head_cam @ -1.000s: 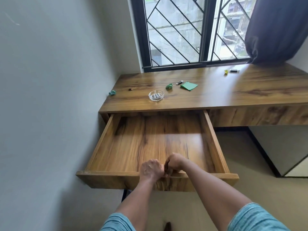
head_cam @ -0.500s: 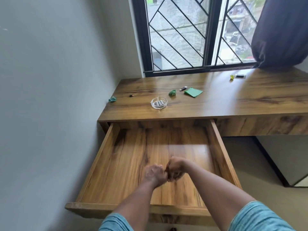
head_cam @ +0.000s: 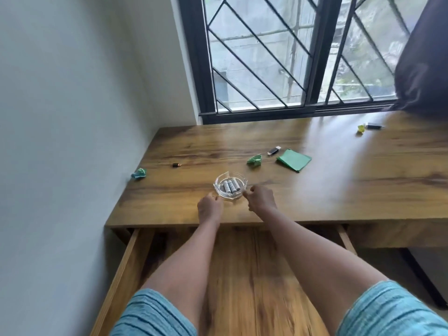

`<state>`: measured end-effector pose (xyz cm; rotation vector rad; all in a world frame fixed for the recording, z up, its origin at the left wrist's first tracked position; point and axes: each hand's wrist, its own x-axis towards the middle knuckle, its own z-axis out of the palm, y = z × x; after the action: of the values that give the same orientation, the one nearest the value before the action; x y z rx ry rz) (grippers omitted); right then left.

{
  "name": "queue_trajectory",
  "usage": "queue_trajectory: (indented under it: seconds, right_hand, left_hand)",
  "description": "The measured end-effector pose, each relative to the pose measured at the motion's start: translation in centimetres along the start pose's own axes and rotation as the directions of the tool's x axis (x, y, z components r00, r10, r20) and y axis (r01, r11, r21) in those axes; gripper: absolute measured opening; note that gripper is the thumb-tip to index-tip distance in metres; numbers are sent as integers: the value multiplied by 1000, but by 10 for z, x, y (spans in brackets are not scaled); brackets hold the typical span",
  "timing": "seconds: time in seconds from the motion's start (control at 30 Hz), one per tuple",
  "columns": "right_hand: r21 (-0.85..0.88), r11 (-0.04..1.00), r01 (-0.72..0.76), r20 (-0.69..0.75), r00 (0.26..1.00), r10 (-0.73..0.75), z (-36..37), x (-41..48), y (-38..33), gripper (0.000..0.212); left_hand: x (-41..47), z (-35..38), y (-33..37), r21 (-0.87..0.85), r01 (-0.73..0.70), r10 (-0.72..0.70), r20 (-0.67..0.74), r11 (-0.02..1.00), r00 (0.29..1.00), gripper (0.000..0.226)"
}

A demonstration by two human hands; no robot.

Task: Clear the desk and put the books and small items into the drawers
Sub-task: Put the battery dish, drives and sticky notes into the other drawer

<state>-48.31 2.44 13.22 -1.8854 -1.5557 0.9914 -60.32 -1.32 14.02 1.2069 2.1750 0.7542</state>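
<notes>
A clear glass dish (head_cam: 229, 187) holding three grey batteries stands on the wooden desk (head_cam: 339, 190) near its front edge. My left hand (head_cam: 210, 206) is at the dish's near-left rim with curled fingers. My right hand (head_cam: 260, 199) is at its right rim, thumb and forefinger pinched together close to the glass. Whether either hand grips the dish is unclear. The dish rests on the desk. Below my forearms the wide drawer (head_cam: 135, 258) is pulled out, and its visible floor is bare.
Behind the dish lie a crumpled green paper (head_cam: 254, 160), a USB stick (head_cam: 274, 150), a flat green sheet (head_cam: 293, 160), a small dark battery (head_cam: 177, 164) and a teal paper scrap (head_cam: 139, 172). A yellow scrap (head_cam: 361, 128) and black stick (head_cam: 374, 126) lie far right. A wall closes the left side.
My hands left the drawer's front edge, moved up over the open drawer and now flank the glass dish. The view has come closer to the desk.
</notes>
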Motion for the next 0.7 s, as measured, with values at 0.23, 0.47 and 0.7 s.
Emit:
queue_trajectory:
  seconds: [0.23,0.47,0.7]
  right_hand:
    - [-103,994,-34,32,999,37,11,49,-16,35]
    - [-186,982,-32,46,998,42,8,41,-21,33]
    - [-104,982,-155,1,988,156,-18,-3,-4,34]
  left_hand:
    - [64,17,4,-140,69,-72,-19,988,997,49]
    - [65,21,1,-215,15,-28,-54,977,998,41]
    - [14,15,9,-202,-49,47,-14,978,999,41]
